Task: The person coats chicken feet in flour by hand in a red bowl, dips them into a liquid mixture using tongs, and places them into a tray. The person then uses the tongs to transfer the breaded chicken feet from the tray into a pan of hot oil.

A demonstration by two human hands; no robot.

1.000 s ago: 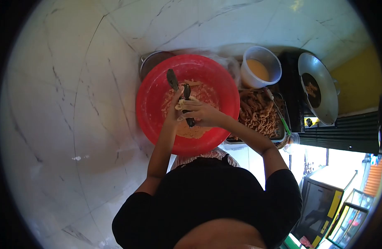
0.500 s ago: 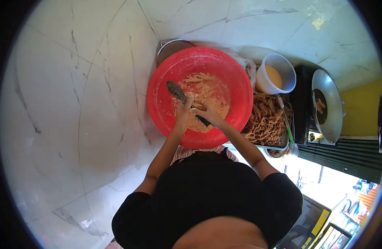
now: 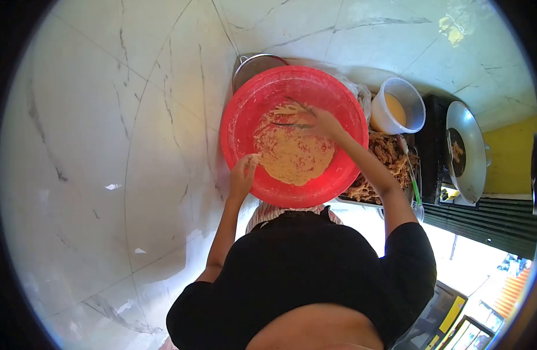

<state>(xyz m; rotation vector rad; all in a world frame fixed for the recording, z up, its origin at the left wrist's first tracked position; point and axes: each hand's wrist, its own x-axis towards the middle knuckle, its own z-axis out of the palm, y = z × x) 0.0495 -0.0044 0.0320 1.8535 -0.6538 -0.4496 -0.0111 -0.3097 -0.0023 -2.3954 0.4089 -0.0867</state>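
Observation:
A big red basin [image 3: 239, 116] holds pale orange batter [image 3: 295, 154] with a few pale strips [image 3: 283, 109] at its far side. My right hand [image 3: 318, 121] reaches across the batter to those strips and is shut on a dark knife [image 3: 283, 124], whose thin blade points left. My left hand [image 3: 243, 174] rests at the near left rim of the basin. Its fingertips are smeared with batter and hold nothing.
A white bucket [image 3: 417, 102] of orange liquid stands right of the basin. Below it is a tray of browned fried strips [image 3: 388, 154] with a green-handled utensil [image 3: 413, 181]. A steel wok [image 3: 469, 169] with frying pieces sits further right. A metal pot [image 3: 251, 63] shows behind the basin. Marble surface lies to the left.
My right hand moved with the knife from the middle of the batter to the far side of the basin. My left hand drew back to the near rim.

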